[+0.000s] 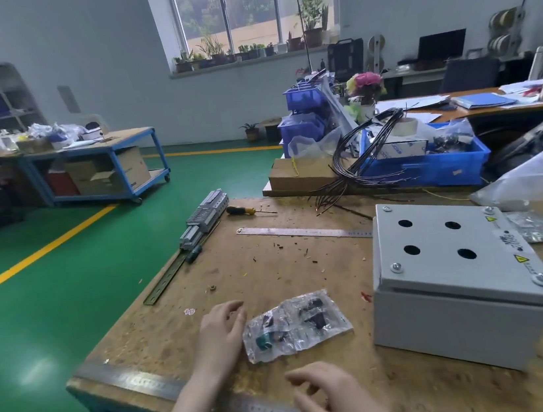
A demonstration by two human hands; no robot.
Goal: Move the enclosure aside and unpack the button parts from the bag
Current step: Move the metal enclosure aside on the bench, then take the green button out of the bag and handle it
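A grey metal enclosure [452, 282] with several round holes in its lid stands on the right of the wooden bench. To its left lies a clear plastic bag [294, 325] holding black button parts and one green part. My left hand [223, 333] rests at the bag's left edge, fingers curled, touching or nearly touching it. Below the bag hovers my right hand [330, 398], over the bench's front edge with fingers spread and nothing in it.
A long steel ruler [190, 387] lies along the front edge, another ruler [304, 232] farther back. A screwdriver [246, 210], DIN rail with terminals [197, 229], black wires [371, 158] and a blue bin [430, 164] sit behind. A second bag [538, 226] lies right of the enclosure.
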